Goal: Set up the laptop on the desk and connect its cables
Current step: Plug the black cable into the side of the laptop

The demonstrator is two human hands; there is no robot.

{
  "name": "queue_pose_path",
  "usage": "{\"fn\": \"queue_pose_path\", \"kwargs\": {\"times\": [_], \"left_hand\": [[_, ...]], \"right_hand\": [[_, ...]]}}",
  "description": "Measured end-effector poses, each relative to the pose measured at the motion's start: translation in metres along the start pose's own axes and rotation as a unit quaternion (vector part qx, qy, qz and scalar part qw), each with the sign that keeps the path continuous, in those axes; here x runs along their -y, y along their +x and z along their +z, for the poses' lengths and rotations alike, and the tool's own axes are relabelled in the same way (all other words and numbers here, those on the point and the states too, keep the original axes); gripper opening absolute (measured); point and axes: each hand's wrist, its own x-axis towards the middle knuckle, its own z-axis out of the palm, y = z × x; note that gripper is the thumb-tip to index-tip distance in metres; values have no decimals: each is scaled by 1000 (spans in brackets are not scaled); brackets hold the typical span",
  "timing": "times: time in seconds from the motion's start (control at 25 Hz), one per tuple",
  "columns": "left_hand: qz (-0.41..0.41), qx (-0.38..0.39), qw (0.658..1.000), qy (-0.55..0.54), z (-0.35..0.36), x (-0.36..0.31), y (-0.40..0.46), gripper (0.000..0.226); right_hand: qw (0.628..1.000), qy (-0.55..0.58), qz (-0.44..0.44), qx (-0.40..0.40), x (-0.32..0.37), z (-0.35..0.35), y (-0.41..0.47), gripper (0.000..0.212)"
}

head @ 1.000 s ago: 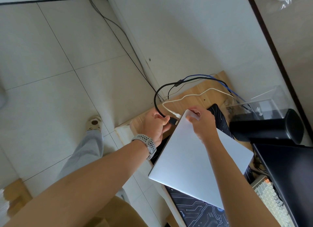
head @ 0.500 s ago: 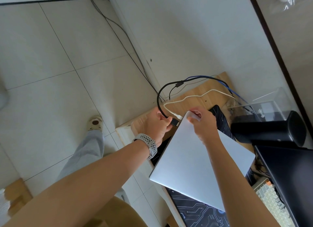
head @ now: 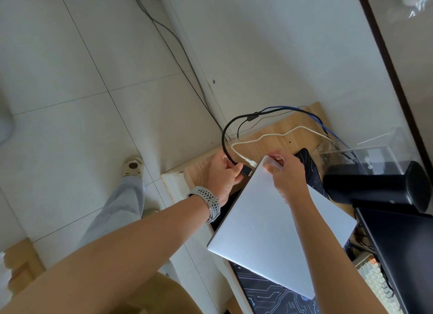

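The closed silver slab-shaped laptop lies on the light wooden worktop, partly over a dark desk mat printed with a circuit pattern. Its long axis runs from the near edge by the person up and away toward the wall.

The left hand has its grip closed round the black plug of the thick black cable; the plug tip sits just beside the laptop's left side edge, near the far corner. A white cable's plug lies right next to it on the same edge; whether it is seated cannot be told.

The right hand pinches the laptop's far corner, fingers curled over the lid edge, steadying it.

Judgement: the port lies to the right of the black plug, a short sideways push away, and the plug must travel square to that edge. The left hand is the nearer and does the work; the right only braces.

Surroundings: a black cylindrical speaker and a clear plastic box stand beyond the laptop, a black monitor and a pale keyboard to its right. The worktop stands in a corner against a white wall, over a pale tiled floor.
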Motion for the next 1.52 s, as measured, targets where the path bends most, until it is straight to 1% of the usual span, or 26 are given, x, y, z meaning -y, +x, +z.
{"fn": "queue_pose_path", "kwargs": {"times": [0.12, 0.2, 0.28, 0.36, 0.44, 0.6, 0.68, 0.8, 0.88, 1.0, 1.12, 1.28, 1.36, 1.48, 1.52], "left_hand": [[-25, -9, 999, -28, -1, 2, -1, 27], [-24, 13, 999, -22, -3, -3, 0, 20], [-40, 44, 998, 22, -6, -8, 1, 15], [-57, 78, 992, 82, -7, -14, 3, 17], [-69, 91, 987, 111, -7, -17, 5, 20], [-60, 62, 989, 119, -5, -16, 6, 17], [-52, 29, 989, 135, -4, -10, 5, 16], [-66, -13, 989, 134, -4, 0, 9, 28], [-66, -21, 988, 136, -2, 2, 10, 33], [-61, -21, 987, 146, 0, 2, 11, 37], [-42, -31, 982, 181, 2, 3, 12, 34], [-27, -30, 979, 201, 1, 1, 12, 28], [-35, -20, 980, 197, -1, -1, 14, 28], [-38, 18, 981, 190, -4, -3, 15, 24], [-38, 15, 982, 183, -5, -3, 16, 24]], "right_hand": [[1000, -1, -7, 12, -5, -2, 1, 18], [999, -8, -14, 30, -5, -6, 5, 19], [999, -20, -10, 47, -6, -8, 10, 21], [998, -18, -8, 53, -7, -9, 11, 22], [999, -17, -4, 52, -7, -10, 10, 22], [999, -12, 0, 48, -8, -9, 11, 22], [999, -16, -2, 39, -8, -8, 11, 21], [999, -22, 0, 30, -6, -5, 10, 19], [1000, -20, 1, 24, -5, -4, 10, 18], [1000, -5, 2, 26, -4, -6, 9, 17], [1000, 3, 4, 25, -5, -8, 9, 19], [1000, 9, 0, 27, -5, -6, 9, 20], [1000, 8, 0, 29, -5, -7, 10, 19], [998, -10, -15, 52, -6, -11, 11, 17], [998, -13, -17, 58, -6, -12, 12, 17]]}}
